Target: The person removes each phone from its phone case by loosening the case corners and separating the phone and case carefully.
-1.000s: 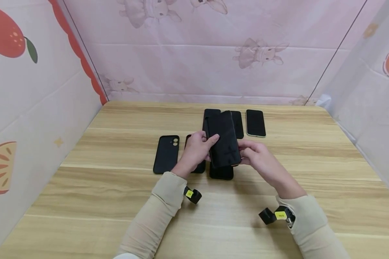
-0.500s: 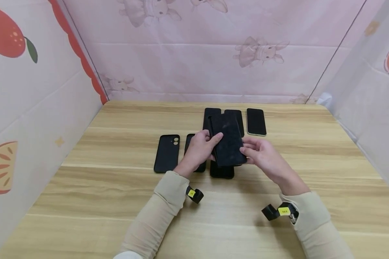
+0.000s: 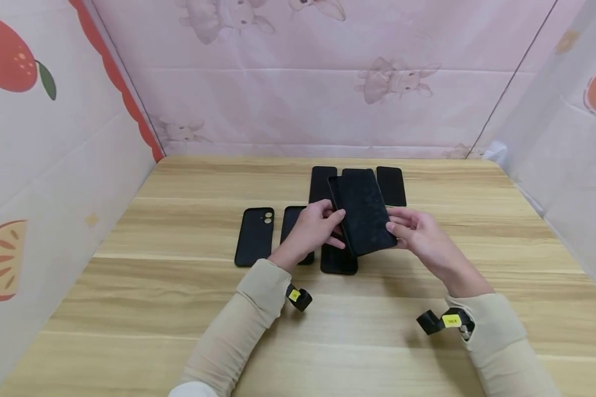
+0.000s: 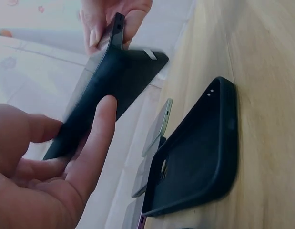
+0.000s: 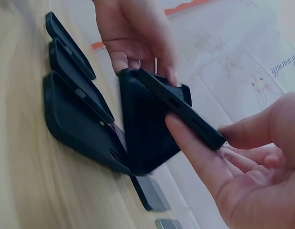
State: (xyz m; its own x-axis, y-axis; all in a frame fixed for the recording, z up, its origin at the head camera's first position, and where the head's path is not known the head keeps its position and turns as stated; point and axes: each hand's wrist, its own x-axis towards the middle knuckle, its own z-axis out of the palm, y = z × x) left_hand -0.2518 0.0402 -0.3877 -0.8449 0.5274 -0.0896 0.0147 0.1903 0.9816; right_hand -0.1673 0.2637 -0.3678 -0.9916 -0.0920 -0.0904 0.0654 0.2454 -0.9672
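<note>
A black phone (image 3: pixel 366 212) is held above the table, tilted at an angle to a black phone case (image 5: pixel 147 129). One long side of the phone lies at the case, while the other side stands away from it. My left hand (image 3: pixel 312 229) grips the case and phone along their left edge, thumb on top. My right hand (image 3: pixel 424 240) pinches the phone near its lower right corner between thumb and fingers. In the right wrist view the phone's port end faces the camera, and the left hand (image 5: pixel 137 38) shows behind the case.
On the table (image 3: pixel 179 309) lie a phone case with camera holes (image 3: pixel 254 237), a second black case (image 3: pixel 290 220) and a third case (image 3: pixel 339 260), partly hidden by the hands. Behind are a left phone (image 3: pixel 323 184), a middle phone (image 3: pixel 356 172) mostly covered and a right phone (image 3: pixel 391 187).
Both hands have shifted right with the phone and case. The phone has tilted, and its right side now stands off the case. The right thumb has come onto the phone's front.
</note>
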